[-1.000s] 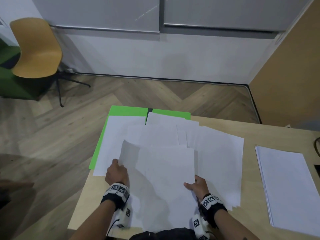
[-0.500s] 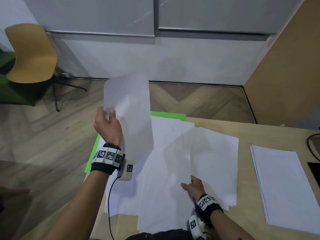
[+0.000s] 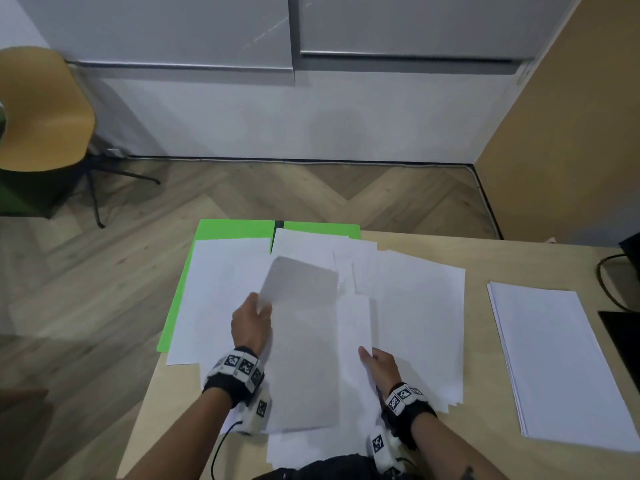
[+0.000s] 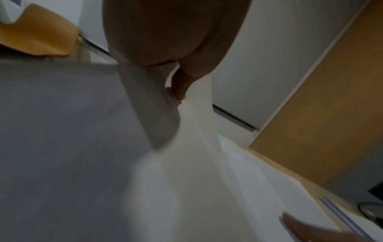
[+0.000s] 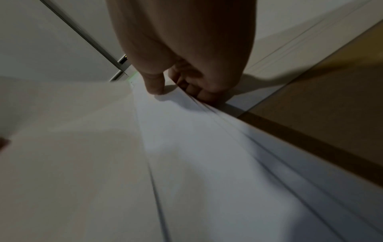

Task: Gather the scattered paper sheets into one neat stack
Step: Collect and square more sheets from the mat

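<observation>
Several white paper sheets point(image 3: 419, 306) lie fanned and overlapping across the wooden table point(image 3: 478, 258), partly over a green folder point(image 3: 235, 230). My left hand point(image 3: 252, 320) pinches the left edge of one grey-shaded sheet point(image 3: 304, 341) and holds it over the middle of the spread. In the left wrist view its fingers point(image 4: 178, 88) curl on that sheet's edge point(image 4: 149, 104). My right hand point(image 3: 375, 363) holds the near edge of the fanned sheets, thumb on top. The right wrist view shows its thumb point(image 5: 154, 83) above and fingers point(image 5: 205, 95) under the layered edges.
A separate squared pile of white paper point(image 3: 554, 362) lies at the table's right. A black cable point(image 3: 606, 282) and a dark device point(image 3: 623, 337) sit at the far right edge. A yellow chair point(image 3: 41, 109) stands on the floor at the left.
My left hand lifted one sheet high off the pile, then brought it back down over the middle of the spread. My right hand stayed on the near edge of the sheets.
</observation>
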The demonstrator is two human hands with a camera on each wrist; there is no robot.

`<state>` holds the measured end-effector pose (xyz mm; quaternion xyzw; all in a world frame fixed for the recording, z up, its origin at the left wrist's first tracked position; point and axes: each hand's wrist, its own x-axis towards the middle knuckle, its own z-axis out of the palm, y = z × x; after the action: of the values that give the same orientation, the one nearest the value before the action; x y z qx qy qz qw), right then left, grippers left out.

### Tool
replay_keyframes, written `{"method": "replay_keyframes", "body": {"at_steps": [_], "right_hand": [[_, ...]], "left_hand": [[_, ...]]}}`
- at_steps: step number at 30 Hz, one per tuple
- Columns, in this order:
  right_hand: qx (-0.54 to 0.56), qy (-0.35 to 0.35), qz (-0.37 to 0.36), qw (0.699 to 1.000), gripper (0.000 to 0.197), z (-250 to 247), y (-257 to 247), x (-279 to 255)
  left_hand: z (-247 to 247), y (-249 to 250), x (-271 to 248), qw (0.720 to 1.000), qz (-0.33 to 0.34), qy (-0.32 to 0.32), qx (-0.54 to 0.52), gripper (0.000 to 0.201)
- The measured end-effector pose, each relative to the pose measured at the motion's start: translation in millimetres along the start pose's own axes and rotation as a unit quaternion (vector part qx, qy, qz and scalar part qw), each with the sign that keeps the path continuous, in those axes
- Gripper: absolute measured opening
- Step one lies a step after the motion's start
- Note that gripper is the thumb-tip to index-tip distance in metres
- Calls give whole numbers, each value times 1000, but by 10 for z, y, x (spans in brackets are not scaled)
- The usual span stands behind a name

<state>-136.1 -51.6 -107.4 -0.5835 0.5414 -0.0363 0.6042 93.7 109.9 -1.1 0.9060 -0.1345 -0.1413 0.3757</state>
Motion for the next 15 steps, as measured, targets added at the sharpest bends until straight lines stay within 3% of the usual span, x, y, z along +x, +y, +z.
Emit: {"method": "replay_keyframes", "body": {"at_steps": [7,11,15], "right_hand": [[-8,-17,20,1000,42,-11,102,49],[-10,-30,14,999,13,-33,30,-3],[-15,-35,5,999,8,-36,36,0]], "left_hand": [[451,-197,-347,990,-85,-115,18,11],[595,-160,-453,982,-92,-161,29,6],[625,-215,-452,967,-65,-180,166,31]]}}
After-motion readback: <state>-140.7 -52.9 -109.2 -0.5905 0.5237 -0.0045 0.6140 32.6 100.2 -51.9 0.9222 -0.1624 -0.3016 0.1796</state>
